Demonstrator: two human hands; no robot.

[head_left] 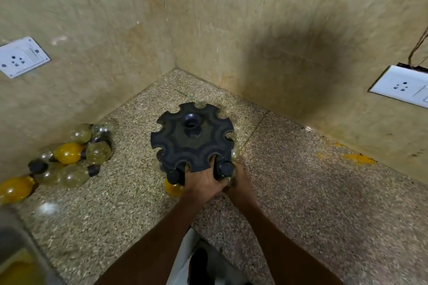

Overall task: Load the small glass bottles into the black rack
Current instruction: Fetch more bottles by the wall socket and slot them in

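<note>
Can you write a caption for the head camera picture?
Both hands fit bottles into the black rack; more bottles wait nearby.

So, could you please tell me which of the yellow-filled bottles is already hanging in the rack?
The yellow bottle under the black rack's near edge, beside the left hand; the other yellow ones lie on the counter at left.

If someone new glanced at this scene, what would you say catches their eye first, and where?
The black rack, a scalloped disc with a central knob, stands mid-counter near the wall corner, with both hands at its near edge: the left hand on the rim, the right hand around a black-capped bottle. To the left lies a heap of round glass bottles, some yellow.
</note>
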